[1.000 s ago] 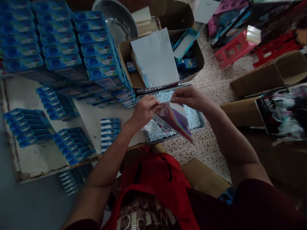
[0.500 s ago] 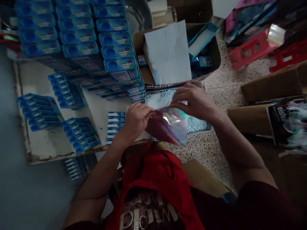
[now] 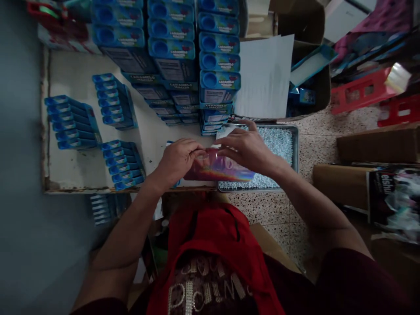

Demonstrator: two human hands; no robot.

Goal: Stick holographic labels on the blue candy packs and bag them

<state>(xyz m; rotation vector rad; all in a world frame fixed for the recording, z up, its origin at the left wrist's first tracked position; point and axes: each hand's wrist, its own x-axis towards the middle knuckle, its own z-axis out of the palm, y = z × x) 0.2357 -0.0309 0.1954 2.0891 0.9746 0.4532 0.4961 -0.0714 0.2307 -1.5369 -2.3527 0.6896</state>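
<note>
A shiny iridescent pouch (image 3: pixel 223 169), pink and purple with a rainbow sheen, lies flat between my two hands. Its left end is pinched in the closed fingers of my left hand (image 3: pixel 180 162). My right hand (image 3: pixel 246 148) grips the pouch's upper edge between thumb and fingers, the other fingers raised. Beneath the pouch's right part is a metal tray (image 3: pixel 295 148) filled with small pale blue pellets (image 3: pixel 275 142). Whether the pouch holds anything cannot be seen.
Tall stacks of blue boxes (image 3: pixel 219 81) rise behind my hands on a white table (image 3: pixel 78 175). Smaller rows of blue packs (image 3: pixel 70 124) lie at left. A carton with a white sheet (image 3: pixel 267 76) stands behind the tray. Red plastic pieces (image 3: pixel 361 89) and cardboard boxes (image 3: pixel 377 142) are at right.
My view has shifted left, so the table and stacks appear further right. The pouch now lies flatter and more level, and my right hand has moved closer to my left along its edge.
</note>
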